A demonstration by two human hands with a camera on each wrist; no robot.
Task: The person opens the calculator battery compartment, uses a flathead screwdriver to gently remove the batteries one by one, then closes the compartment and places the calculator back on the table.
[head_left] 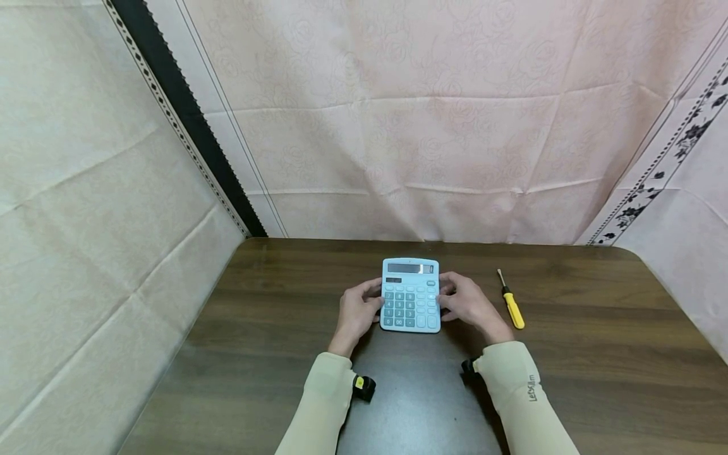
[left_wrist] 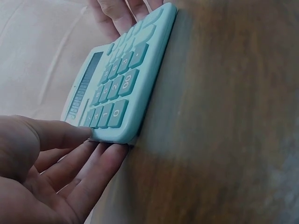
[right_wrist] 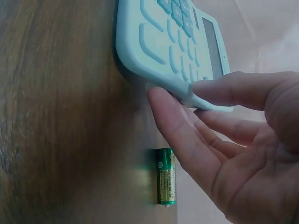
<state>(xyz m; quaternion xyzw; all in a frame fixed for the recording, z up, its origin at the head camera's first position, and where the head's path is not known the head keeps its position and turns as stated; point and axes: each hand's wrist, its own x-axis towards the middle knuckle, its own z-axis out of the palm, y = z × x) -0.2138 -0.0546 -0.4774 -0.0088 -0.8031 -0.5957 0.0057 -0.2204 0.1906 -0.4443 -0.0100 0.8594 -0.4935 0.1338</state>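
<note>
A light blue calculator [head_left: 410, 295] faces up between both hands, its display at the far end with a 0 at the right. My left hand [head_left: 358, 309] holds its left edge; in the left wrist view the thumb [left_wrist: 65, 134] lies on the rim and the other fingers reach beneath. On the opposite edge my right hand [head_left: 465, 300] grips likewise, thumb [right_wrist: 229, 91] at the rim and fingers below in the right wrist view. A green and gold battery [right_wrist: 166, 177] lies on the table near the right hand.
A screwdriver [head_left: 510, 299] with a yellow handle lies right of the right hand. The brown wooden table [head_left: 597, 354] ends at a patterned cloth [head_left: 432, 145] hanging behind it, with more cloth along the left and right sides.
</note>
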